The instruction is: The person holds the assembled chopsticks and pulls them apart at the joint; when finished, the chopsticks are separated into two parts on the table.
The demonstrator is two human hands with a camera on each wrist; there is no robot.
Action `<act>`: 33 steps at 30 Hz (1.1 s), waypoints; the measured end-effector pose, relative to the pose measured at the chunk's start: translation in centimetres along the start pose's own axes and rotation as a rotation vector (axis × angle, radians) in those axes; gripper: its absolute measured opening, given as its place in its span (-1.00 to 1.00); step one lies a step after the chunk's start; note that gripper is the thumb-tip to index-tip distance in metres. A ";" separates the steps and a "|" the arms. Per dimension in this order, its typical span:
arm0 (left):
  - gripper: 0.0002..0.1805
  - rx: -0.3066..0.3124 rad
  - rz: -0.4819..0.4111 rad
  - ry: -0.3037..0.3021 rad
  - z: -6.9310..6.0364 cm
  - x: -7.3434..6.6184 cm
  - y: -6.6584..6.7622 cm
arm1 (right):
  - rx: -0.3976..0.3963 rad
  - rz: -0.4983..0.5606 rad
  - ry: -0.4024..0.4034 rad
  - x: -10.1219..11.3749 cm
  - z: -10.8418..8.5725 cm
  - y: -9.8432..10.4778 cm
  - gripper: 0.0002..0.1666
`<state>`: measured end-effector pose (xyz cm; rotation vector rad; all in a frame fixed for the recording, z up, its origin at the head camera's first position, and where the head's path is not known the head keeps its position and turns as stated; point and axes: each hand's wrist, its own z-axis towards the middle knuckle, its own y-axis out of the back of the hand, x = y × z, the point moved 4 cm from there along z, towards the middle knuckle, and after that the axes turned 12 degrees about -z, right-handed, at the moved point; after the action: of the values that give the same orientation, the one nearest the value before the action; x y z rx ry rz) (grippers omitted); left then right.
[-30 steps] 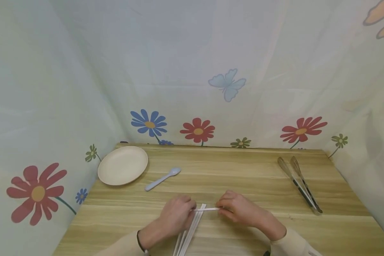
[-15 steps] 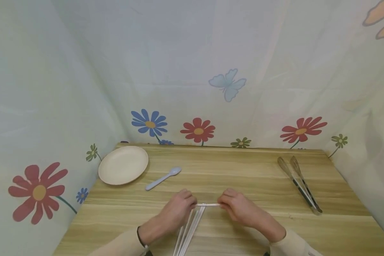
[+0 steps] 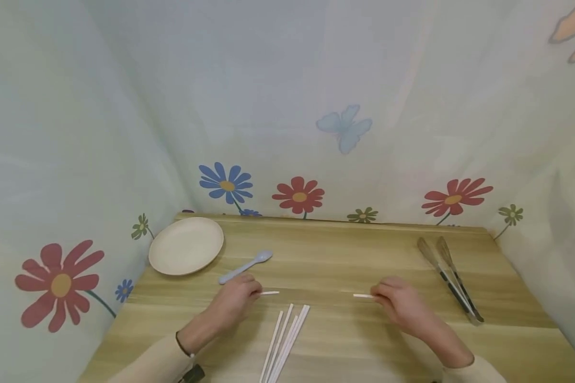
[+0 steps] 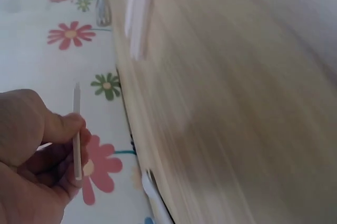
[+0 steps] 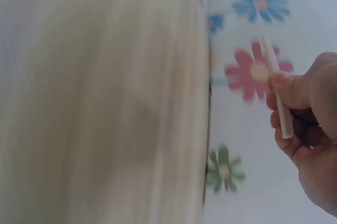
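In the head view my left hand pinches a short piece of thin white stick between thumb and fingers, above the table just in front of the spoon. Another short piece of white stick is pinched by my right hand, well apart to the right. The left wrist view shows the left piece with both ends free of the grip. A flat cut end shows on the right piece in the right wrist view. Several long white sticks lie fanned on the table between my hands.
A cream plate stands at the table's back left, with a pale blue spoon beside it. Metal tongs with dark grips lie at the right. Flower-printed fabric walls in the wooden table at the back and sides.
A single white stick was held between both hands over the fanned sticks. Now it is in two pieces, and my hands have moved apart, left and right, each with one piece.
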<state>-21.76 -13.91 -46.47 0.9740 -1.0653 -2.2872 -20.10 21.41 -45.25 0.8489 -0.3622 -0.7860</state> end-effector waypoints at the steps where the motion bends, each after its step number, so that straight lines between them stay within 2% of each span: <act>1: -0.91 0.010 -0.017 -0.025 0.3 -0.3 0.0 | 0.002 0.013 0.024 0.2 0.1 0.0 -0.74; 4: -0.92 0.045 -0.059 -0.068 1.0 -1.1 -0.5 | 0.030 0.059 0.070 0.9 0.5 -0.3 -0.80; 10: -0.94 0.068 -0.055 -0.045 1.6 -1.8 -1.3 | 0.031 0.095 0.059 1.3 0.6 0.1 -0.82; 23: -0.95 0.089 -0.031 -0.041 2.5 -2.4 -2.0 | 0.113 0.111 -0.004 0.7 0.1 0.5 -0.82; 33: -0.92 0.108 -0.054 -0.036 3.3 -3.4 -2.7 | 0.125 0.115 0.035 1.1 0.0 1.0 -0.82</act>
<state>-22.22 -8.57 -45.71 1.0181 -1.2024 -2.3192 -18.89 20.99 -44.45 0.9491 -0.4287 -0.6465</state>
